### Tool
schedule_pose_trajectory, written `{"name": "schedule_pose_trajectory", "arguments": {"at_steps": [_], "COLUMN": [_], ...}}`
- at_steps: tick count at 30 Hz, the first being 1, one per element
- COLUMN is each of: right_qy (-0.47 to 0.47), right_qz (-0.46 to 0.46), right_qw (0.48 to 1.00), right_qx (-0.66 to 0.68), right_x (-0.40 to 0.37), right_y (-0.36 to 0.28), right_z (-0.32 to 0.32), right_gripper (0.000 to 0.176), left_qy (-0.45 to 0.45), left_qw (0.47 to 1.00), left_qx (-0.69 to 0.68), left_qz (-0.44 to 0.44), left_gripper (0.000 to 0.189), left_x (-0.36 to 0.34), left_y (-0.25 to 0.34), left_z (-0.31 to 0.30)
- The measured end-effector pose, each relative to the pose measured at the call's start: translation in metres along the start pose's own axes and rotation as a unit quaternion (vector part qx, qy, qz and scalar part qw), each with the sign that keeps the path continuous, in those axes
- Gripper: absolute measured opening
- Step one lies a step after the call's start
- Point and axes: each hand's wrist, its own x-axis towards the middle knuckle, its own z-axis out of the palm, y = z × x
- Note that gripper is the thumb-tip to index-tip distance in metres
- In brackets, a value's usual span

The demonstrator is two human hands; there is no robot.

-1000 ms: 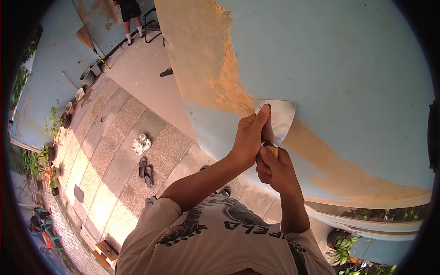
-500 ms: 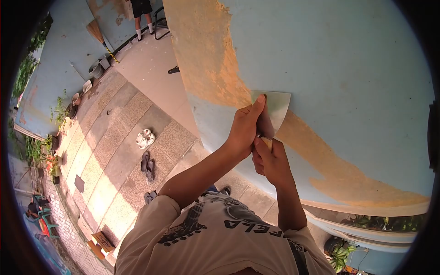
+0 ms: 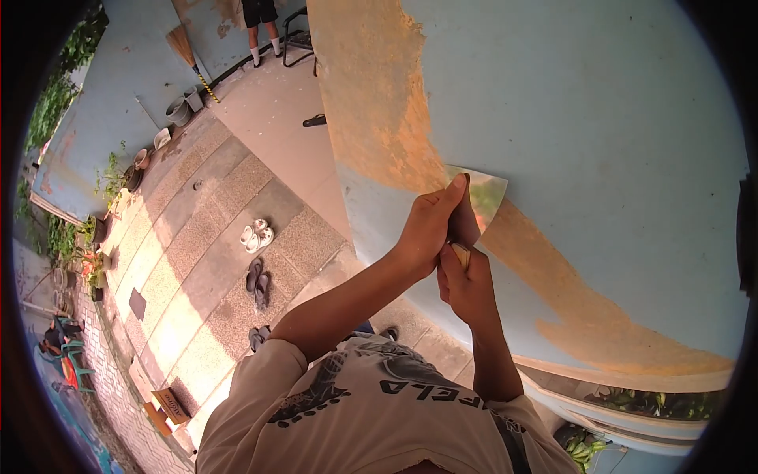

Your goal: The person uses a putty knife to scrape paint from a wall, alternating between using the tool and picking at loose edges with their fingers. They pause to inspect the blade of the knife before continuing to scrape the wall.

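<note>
A wide-bladed scraper [image 3: 489, 193] with a shiny metal blade meets the blue wall [image 3: 568, 118] where its paint borders a bare tan patch [image 3: 387, 134]. My right hand [image 3: 467, 286] is closed around the scraper's handle, of which only a pale end shows. Just above it, my left hand [image 3: 430, 225] grips the blade's lower part, its thumb lying along the metal face. The left fingers are mostly hidden behind the thumb and blade. Another tan strip [image 3: 568, 292] of bare wall runs from the blade down to the right.
Sandals [image 3: 257, 235] and dark slippers [image 3: 257, 283] lie on the paved floor to my left. A broom [image 3: 189, 59] leans by buckets [image 3: 178, 112] along the far wall. A person [image 3: 262, 31] stands near a chair [image 3: 298, 39]. Plants [image 3: 584, 446] grow below the wall's ledge.
The scraper blade has tilted and now reflects more light, its edge slightly lower and further right in view. Both hands keep their hold. The whole view has shifted a little.
</note>
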Motion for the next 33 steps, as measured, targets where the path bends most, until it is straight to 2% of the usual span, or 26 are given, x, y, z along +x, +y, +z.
{"name": "schedule_pose_trajectory", "arguments": {"at_steps": [4, 6, 10, 12, 16, 18, 21, 24, 28, 31, 33], "right_qy": [-0.019, -0.018, -0.02, 0.002, -0.009, 0.02, 0.02, -0.001, 0.018, 0.006, 0.002], "right_qz": [0.06, 0.061, 0.066, 0.033, 0.056, 0.028, 0.06, 0.047, 0.034, 0.058, 0.022], "right_qw": [0.997, 0.996, 0.996, 0.997, 0.997, 0.999, 0.997, 0.997, 0.998, 0.997, 0.998], "right_qx": [0.044, 0.065, 0.059, 0.063, 0.048, 0.04, 0.047, 0.057, 0.044, 0.056, 0.06], "right_x": [0.002, 0.001, 0.005, 0.005, 0.005, 0.001, -0.007, 0.003, -0.002, 0.004, 0.009], "right_y": [-0.012, -0.011, -0.015, -0.009, -0.009, -0.002, -0.012, -0.015, -0.012, -0.013, -0.01], "right_z": [-0.005, -0.005, 0.0, 0.002, -0.001, 0.001, 0.0, 0.002, 0.001, 0.0, 0.003], "right_gripper": [0.03, 0.03, 0.031, 0.031, 0.031, 0.031, 0.032, 0.032, 0.031, 0.031, 0.031], "left_qy": [0.074, 0.05, 0.058, 0.018, 0.033, 0.026, 0.026, 0.031, 0.013, 0.041, 0.049], "left_qw": [0.996, 0.998, 0.998, 1.0, 0.999, 1.0, 1.0, 0.999, 1.0, 0.999, 0.998], "left_qx": [-0.05, -0.028, -0.021, 0.0, -0.002, 0.01, 0.011, 0.018, 0.016, -0.007, -0.014], "left_qz": [0.011, 0.009, -0.001, 0.021, -0.001, 0.013, -0.01, 0.024, 0.02, 0.014, 0.026], "left_gripper": [0.046, 0.047, 0.043, 0.042, 0.043, 0.044, 0.045, 0.045, 0.045, 0.047, 0.047], "left_x": [-0.009, -0.007, -0.001, -0.002, 0.002, -0.006, 0.003, -0.002, -0.003, 0.002, -0.004], "left_y": [0.014, 0.012, 0.012, 0.011, 0.009, 0.011, -0.006, 0.014, 0.007, 0.005, 0.017], "left_z": [0.025, 0.019, 0.013, 0.009, 0.01, 0.015, 0.006, 0.014, 0.014, 0.012, 0.019]}}
